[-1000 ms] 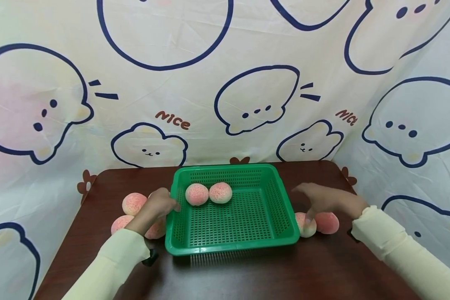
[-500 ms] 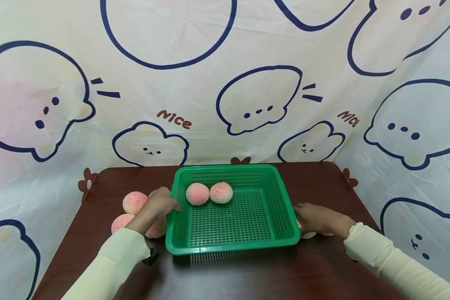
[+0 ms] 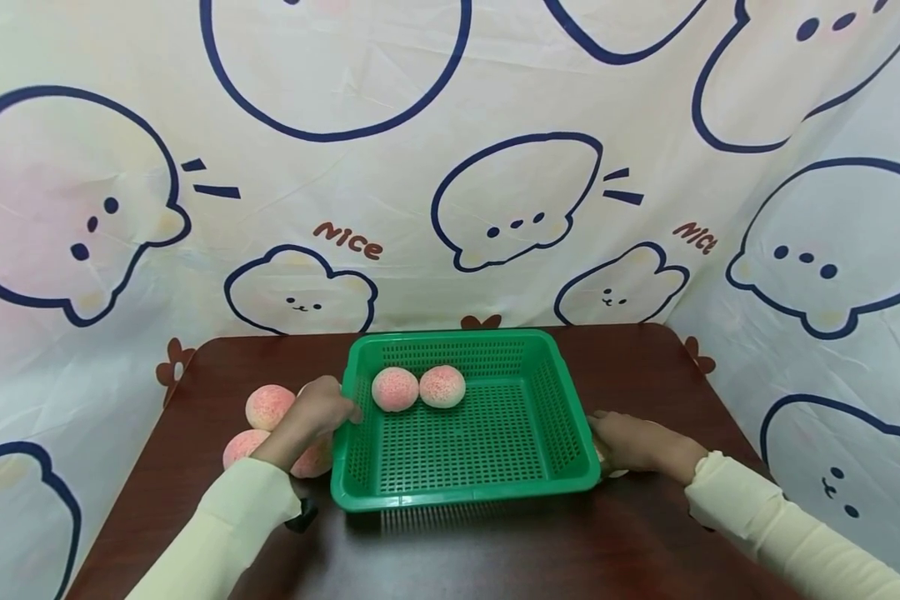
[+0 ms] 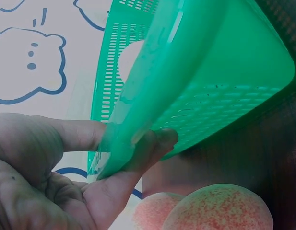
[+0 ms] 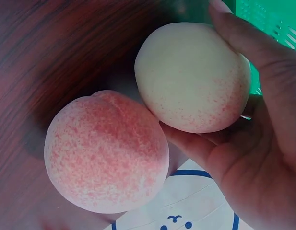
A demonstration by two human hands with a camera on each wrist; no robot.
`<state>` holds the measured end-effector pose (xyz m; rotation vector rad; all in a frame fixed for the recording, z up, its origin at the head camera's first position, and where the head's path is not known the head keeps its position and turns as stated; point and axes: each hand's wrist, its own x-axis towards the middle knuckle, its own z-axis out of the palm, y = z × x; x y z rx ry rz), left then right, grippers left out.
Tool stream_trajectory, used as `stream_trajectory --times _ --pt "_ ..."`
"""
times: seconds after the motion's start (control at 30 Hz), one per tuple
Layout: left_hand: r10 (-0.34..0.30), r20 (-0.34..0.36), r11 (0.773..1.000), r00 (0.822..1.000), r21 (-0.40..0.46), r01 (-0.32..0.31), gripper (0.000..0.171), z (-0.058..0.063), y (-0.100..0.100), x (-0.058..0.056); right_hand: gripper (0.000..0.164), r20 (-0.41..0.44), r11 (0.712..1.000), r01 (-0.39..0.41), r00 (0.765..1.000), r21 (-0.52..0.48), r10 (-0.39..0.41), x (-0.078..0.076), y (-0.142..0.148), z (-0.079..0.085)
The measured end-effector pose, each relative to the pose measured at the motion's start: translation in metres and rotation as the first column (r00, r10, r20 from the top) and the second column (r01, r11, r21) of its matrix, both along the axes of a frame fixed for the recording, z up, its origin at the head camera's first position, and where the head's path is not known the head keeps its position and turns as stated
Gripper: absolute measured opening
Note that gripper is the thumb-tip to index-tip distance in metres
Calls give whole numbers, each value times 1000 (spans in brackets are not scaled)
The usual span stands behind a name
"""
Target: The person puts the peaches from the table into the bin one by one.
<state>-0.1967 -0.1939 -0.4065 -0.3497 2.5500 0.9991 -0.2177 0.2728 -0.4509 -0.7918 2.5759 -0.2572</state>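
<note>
My left hand (image 3: 321,408) pinches the left rim of a green perforated plastic basket (image 3: 465,500); the left wrist view shows thumb and fingers on either side of its wall (image 4: 186,72). Two pinkish peaches (image 3: 395,389) lie side by side in the basket's back left part. Beside the basket's right wall, my right hand (image 3: 633,442) holds a pale peach (image 5: 191,76), thumb on one side and fingers curled beneath. A pinker peach (image 5: 107,153) touches or nearly touches it in the right wrist view. In the head view the hand hides most of both.
Several peaches (image 3: 270,407) lie on the table left of the basket, partly behind the left forearm. The dark brown wooden table (image 3: 480,558) backs onto a cartoon-printed cloth (image 3: 390,183), which also hangs at both sides.
My right hand has come down and left onto the pale peach beside the basket, and its fingers have closed round it. The left hand and basket have stayed put.
</note>
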Motion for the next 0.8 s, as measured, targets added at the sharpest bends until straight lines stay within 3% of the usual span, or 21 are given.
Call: stream_trajectory --times 0.13,0.27,0.37,0.63,0.8 --pt "1 -3 1000 1000 6 -1 30 -1 -1 1 63 -3 1000 10 1000 1 -10 0 -1 1" --pt "0 -12 1000 1000 7 1 31 -1 -1 1 74 1 999 30 1000 33 -30 2 0 1" --pt "-4 -19 1000 1000 9 4 31 -1 0 1 74 -13 999 12 1000 39 -12 4 1 0" --pt "-7 -15 1000 1000 2 7 30 0 -1 1 41 -76 990 -121 990 -76 115 0 3 0" --pt "-3 1 1000 1000 -6 3 32 0 -1 0 33 -126 974 -173 980 -149 154 -9 3 6"
